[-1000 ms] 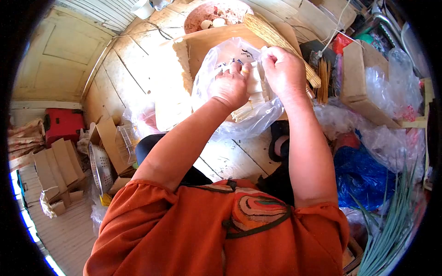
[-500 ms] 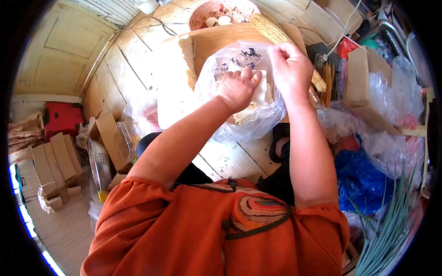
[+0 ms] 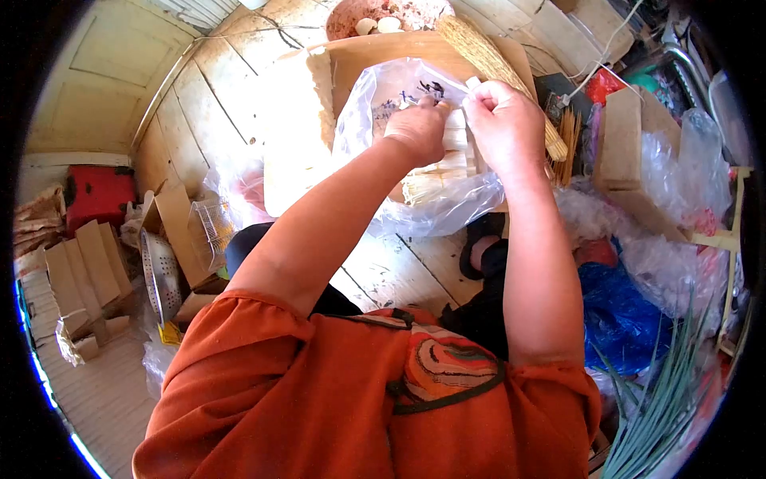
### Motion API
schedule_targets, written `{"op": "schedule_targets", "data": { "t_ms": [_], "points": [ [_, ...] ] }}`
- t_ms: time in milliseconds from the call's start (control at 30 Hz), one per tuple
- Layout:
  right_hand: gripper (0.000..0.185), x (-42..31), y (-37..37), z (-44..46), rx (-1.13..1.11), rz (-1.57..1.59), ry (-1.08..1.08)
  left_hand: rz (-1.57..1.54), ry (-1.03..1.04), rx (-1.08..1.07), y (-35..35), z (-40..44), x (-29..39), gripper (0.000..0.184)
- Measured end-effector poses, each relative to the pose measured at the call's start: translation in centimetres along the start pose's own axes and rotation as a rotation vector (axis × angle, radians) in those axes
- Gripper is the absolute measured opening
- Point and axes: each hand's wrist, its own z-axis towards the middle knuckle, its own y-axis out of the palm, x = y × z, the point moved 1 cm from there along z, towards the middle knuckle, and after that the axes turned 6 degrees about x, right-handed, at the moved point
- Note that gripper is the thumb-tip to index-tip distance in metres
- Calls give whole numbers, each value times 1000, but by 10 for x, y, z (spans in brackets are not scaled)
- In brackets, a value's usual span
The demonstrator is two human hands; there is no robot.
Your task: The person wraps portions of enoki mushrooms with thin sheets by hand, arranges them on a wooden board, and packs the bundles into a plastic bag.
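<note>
A clear plastic bag [image 3: 359, 120] lies on a wooden board [image 3: 367, 56], its mouth spread wide. Inside it are pale bundles of thin sticks [image 3: 431, 182], seemingly dried noodles, with white paper bands [image 3: 455, 142]. My left hand [image 3: 416, 132] reaches into the bag, its fingers curled down at the upper end of the bundles; what they grip is hidden. On the bag's right rim, my right hand [image 3: 504, 120] is closed, thumb and fingers pinching the plastic. Dark printing shows on the bag near my left fingertips.
Along the board's right edge lies a long straw-coloured roll [image 3: 487, 56]. A pink basin [image 3: 343, 22] with eggshells stands beyond the board. Cardboard [image 3: 88, 267] and a metal colander [image 3: 162, 275] are at left. Green stalks [image 3: 654, 407] and a blue bag [image 3: 618, 319] lie at right.
My left hand has shifted slightly right and its fingers curl more tightly, uncovering more of the banded bundles. My right hand stays on the bag's rim. The view has tilted slightly.
</note>
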Motion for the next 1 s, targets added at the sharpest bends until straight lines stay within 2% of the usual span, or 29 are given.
{"op": "schedule_targets", "data": {
  "t_ms": [133,267,333,500,567,600,667,867,1000],
  "points": [
    [13,0,4,0,-30,-33,-46,-82,8,-8,-1,1,-6,65],
    [16,-3,-3,6,4,8,69,-63,39,-52,-6,-6,1,61],
    [18,-2,-5,9,70,8,52,103,61,50,0,-13,9,57],
    [18,3,3,10,54,-32,-18,209,104,159,10,-27,18,52],
    [18,0,4,12,-102,-52,-57,219,133,170,12,-29,19,49],
    [18,-1,6,12,-101,-52,-60,226,162,171,13,-30,20,47],
    [17,-5,10,13,23,14,-135,266,167,146,8,-33,24,43],
    [13,-9,11,8,45,106,-226,206,156,22,-1,-26,27,41],
    [13,-11,9,6,-11,74,-260,111,60,-97,-5,-10,25,46]
  ]
}}
